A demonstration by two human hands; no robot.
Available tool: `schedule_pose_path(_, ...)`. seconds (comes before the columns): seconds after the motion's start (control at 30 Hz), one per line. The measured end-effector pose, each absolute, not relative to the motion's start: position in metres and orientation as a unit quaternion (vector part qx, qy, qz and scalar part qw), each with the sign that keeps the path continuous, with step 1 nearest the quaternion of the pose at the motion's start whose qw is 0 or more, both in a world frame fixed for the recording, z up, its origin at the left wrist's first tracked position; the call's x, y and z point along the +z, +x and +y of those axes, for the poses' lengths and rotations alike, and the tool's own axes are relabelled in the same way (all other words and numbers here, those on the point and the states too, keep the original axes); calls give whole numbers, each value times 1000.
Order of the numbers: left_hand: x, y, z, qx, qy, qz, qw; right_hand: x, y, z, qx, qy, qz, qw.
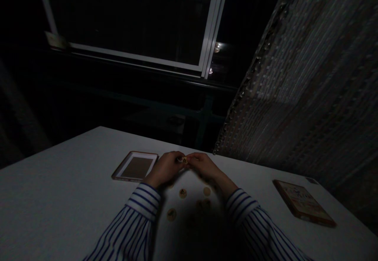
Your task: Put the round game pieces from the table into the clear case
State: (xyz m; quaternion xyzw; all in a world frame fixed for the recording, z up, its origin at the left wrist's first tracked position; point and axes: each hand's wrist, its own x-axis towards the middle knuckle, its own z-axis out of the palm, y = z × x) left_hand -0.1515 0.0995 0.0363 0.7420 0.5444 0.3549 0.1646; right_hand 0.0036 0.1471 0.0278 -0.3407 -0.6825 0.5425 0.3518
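Note:
Near the far edge of the white table, my left hand (169, 165) and my right hand (203, 164) meet with fingers closed around one small round wooden game piece (185, 160). The piece shows a dark mark on its face. Between my forearms lie several similar pale discs, such as a marked round piece (182, 193), another marked one (171, 214) and a plain-looking one (206, 191). Those closest to me sit in deep shadow, so their faces are hard to make out. Striped sleeves cover both forearms.
Left of my left hand lies a shallow open box (115, 174) with a pale inner border and brown bottom. A flat brown box or lid with printed writing (304, 202) rests at the table's right. Behind are a beaded curtain (280, 76) and a white-framed window (208, 36).

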Motion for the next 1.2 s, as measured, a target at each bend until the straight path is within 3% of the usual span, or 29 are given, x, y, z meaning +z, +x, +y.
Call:
schedule_pose_path(0.3,41,-147,95,335,741,568,125,25,1,145,526,-381,-662,374)
schedule_pose_path(0.63,41,-148,89,200,772,596,97,24,16,155,300,-448,-747,389)
schedule_pose_path(0.97,30,-138,89,140,783,605,37,24,25,146,110,-479,-838,236)
schedule_pose_path(1.2,24,-141,89,127,807,577,12,19,22,140,38,-468,-874,124)
